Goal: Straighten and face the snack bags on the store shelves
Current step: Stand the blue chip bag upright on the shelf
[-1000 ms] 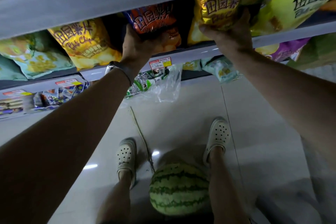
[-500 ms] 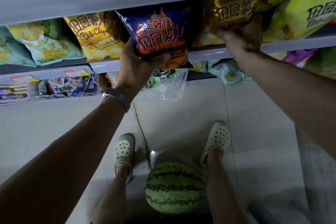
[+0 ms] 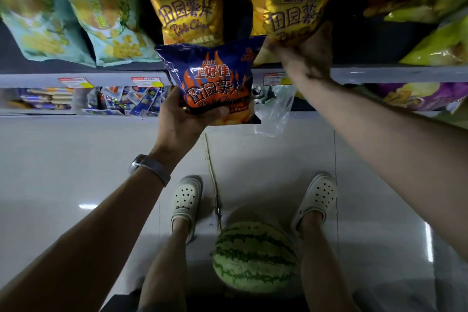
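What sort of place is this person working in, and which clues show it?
Most likely a small shop or supermarket aisle. Grey metal shelves hold a row of shiny yellow crisp bags, red-and-yellow price tags line the shelf edge, and the left hand holds a blue-and-orange crisp bag.

Left arm: bare forearm runs from lower left up toward centre, wrist extended, watch (image 3: 149, 168) strapped on wrist. Left hand (image 3: 182, 119) cups lower edge of blue bag (image 3: 212, 78); thumb lies across bag's front, fingers hidden behind it. Right arm: bare forearm enters from right edge and reaches up and left, higher than left arm. Right hand (image 3: 309, 58) shows its back to camera, fingers curled onto lower part of yellow bag (image 3: 291, 15). Hands near each other, not touching.
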### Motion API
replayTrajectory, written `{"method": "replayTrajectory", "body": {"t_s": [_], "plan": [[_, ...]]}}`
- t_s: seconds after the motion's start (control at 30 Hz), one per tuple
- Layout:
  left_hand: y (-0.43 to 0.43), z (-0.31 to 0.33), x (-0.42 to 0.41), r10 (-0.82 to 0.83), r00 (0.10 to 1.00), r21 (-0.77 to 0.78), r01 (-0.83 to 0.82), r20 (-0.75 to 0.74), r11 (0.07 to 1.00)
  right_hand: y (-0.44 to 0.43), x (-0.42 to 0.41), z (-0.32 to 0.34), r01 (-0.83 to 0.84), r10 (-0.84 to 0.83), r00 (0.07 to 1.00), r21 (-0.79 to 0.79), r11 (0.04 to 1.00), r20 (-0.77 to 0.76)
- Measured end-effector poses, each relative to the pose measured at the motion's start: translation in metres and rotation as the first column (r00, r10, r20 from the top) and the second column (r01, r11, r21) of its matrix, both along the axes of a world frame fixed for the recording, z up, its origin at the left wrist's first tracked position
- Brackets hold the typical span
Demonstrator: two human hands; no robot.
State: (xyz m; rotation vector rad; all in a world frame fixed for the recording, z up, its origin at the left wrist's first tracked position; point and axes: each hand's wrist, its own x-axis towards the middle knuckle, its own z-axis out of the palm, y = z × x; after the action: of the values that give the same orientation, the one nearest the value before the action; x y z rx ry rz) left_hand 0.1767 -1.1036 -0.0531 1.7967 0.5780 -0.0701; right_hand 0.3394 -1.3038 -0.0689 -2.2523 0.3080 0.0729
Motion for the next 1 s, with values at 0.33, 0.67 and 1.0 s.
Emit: {"method": "replayTrajectory", "body": {"t_s": [0.33, 0.67, 1.0], "plan": [[0.015, 0.009, -0.004, 0.090, 0.996, -0.043, -0.089, 0.025, 0.995, 0.027, 0.002, 0.003, 0.009, 0.012, 0.990, 0.150, 0.989, -0.142], [-0.034, 0.014, 0.018, -0.018, 1.000, -0.064, 0.019, 0.016, 0.998, -0.027, -0.029, 0.012, -0.069, 0.092, 0.993, 0.274, 0.959, -0.073], [-0.152, 0.021, 0.073, -0.187, 0.982, 0.057, 0.184, 0.037, 0.981, -0.137, -0.075, 0.012, -0.001, -0.005, 1.000, 0.315, 0.949, 0.015]]}}
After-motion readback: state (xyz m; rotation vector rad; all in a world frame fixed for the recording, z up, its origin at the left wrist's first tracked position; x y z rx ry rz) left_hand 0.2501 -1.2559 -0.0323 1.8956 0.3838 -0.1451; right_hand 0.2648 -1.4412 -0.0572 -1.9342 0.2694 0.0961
